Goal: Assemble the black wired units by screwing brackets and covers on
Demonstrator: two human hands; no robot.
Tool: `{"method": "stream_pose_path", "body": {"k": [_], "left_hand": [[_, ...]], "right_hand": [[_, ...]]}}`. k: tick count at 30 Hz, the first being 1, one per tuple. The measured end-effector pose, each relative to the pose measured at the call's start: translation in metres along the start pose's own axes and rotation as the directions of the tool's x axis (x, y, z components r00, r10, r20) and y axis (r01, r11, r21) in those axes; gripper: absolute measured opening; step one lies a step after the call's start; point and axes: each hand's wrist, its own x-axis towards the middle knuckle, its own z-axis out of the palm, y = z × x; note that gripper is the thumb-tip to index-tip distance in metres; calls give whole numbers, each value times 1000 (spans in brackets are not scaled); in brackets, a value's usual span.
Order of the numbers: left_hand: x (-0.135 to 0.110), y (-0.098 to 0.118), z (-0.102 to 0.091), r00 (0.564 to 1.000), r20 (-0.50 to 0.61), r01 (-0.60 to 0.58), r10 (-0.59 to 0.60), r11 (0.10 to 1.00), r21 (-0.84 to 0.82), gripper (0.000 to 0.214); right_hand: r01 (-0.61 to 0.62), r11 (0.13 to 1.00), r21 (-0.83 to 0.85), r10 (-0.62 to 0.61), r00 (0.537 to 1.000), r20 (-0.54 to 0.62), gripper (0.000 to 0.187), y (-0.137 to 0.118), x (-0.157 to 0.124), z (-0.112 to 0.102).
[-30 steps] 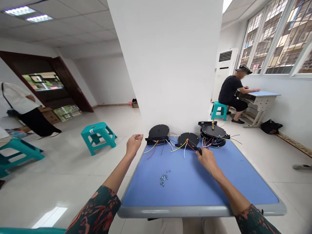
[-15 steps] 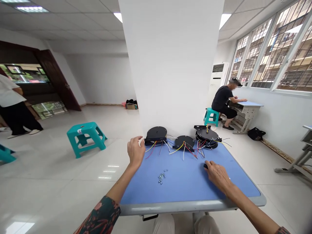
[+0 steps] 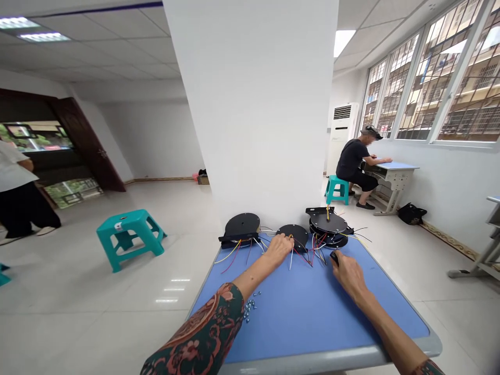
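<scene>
Change of position, both hands: your left hand (image 3: 279, 245) has left the table's left edge and crossed to the middle black disc (image 3: 294, 234). Its fingers are bent over the disc's near rim among the wires (image 3: 300, 254); whether they grip or merely rest there cannot be told. Your right hand (image 3: 348, 272) has moved forward up the blue table (image 3: 312, 312), thumb and forefinger pinched on a small black part (image 3: 334, 257). That part sits at the fingertips, just short of the leads trailing from the stacked discs (image 3: 328, 225). Judgement: the work has passed from the left disc (image 3: 242, 228) to the middle one, both hands now closing on it and its leads. Count: single discs, two, one well left of your left fingers and one under them. Stack, one, just beyond your right fingertips, number of plates unclear. Loose screws (image 3: 250, 307), one small heap, well behind your left fingers beside the sleeve (image 3: 203, 338), partly hidden, not countable. Wire colours: yellow, red, white, black.
</scene>
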Motion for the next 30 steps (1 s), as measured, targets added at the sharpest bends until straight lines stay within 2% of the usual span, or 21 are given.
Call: {"method": "stream_pose_path", "body": {"k": [4,8,11,14,17,20,22,23,24,26,27,28,29,30], "left_hand": [[13,-2,4,997,58,-56,51,995,79,28],[18,2,6,994,71,-89,80,987,131,25],[22,8,8,994,55,-102,95,984,147,22],[19,14,8,996,15,-85,84,984,154,23],[4,14,-1,997,-43,-64,71,985,157,30],[-23,3,-18,992,-107,-52,70,986,161,38],[-44,-12,-33,977,-213,-4,35,990,142,42],[-55,-23,-40,953,-303,49,-15,993,105,45],[-65,-35,-47,909,-403,131,-104,991,40,45],[-83,-64,-57,769,-528,318,-361,932,-175,44],[-91,-80,-61,676,-544,383,-497,868,-316,44],[-97,-95,-63,545,-528,430,-651,758,-490,42],[-102,-110,-63,386,-469,439,-794,606,-664,39],[-106,-123,-61,305,-424,446,-853,522,-727,39]], "right_hand": [[73,997,21,-73,997,1,23,4,-3,12],[114,993,31,-113,993,-24,21,8,-2,19],[252,966,62,-250,967,-43,22,8,-3,21],[437,898,53,-434,899,-59,24,8,-9,23],[574,817,-43,-576,814,-71,23,8,-18,26],[683,719,-126,-695,712,-106,18,9,-26,30],[714,685,-147,-729,670,-144,16,10,-29,34],[717,682,-149,-732,663,-160,16,10,-30,35],[714,685,-146,-728,664,-171,16,10,-31,35],[693,709,-129,-704,686,-183,18,9,-30,34],[677,728,-107,-684,706,-185,20,7,-28,31],[657,751,-73,-657,731,-186,22,4,-26,26],[629,777,-26,-622,761,-186,24,-2,-23,20],[596,802,30,-582,792,-184,27,-10,-19,13]]}}
